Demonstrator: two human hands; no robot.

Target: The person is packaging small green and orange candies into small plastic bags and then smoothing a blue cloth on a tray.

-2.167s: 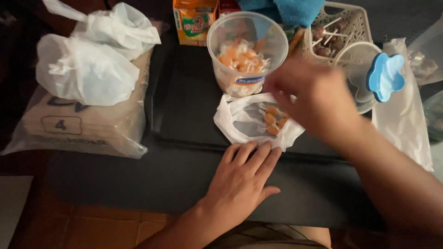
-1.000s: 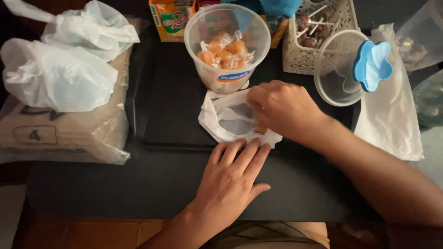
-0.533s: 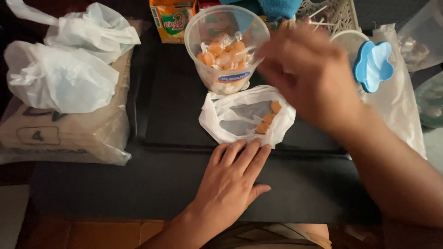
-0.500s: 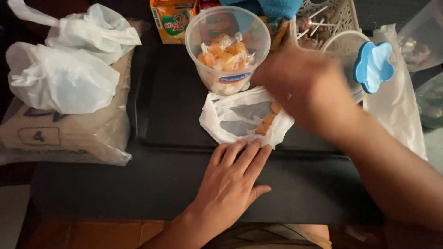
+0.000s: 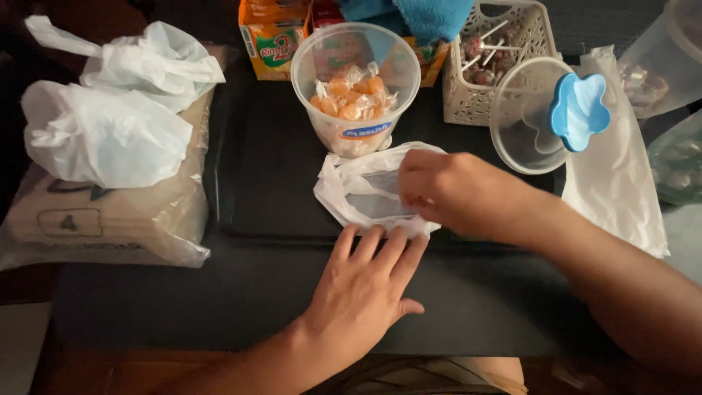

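I see 1 small white plastic bag (image 5: 365, 194) lying open on the dark tray (image 5: 278, 183), just in front of the clear tub (image 5: 356, 88) of orange wrapped sweets. My right hand (image 5: 457, 194) is curled into the bag's mouth, fingers pinched; can't tell what's in them. My left hand (image 5: 362, 289) lies flat & released on the worktop (image 5: 183, 300), fingertips touching the bag's near edge. Around: 1 clear lid w/ blue flower knob (image 5: 578, 110), 1 white basket (image 5: 497, 58) of lollipops, 2 knotted white bags (image 5: 110, 139) on a sack far left. Dark worktop, dim room.
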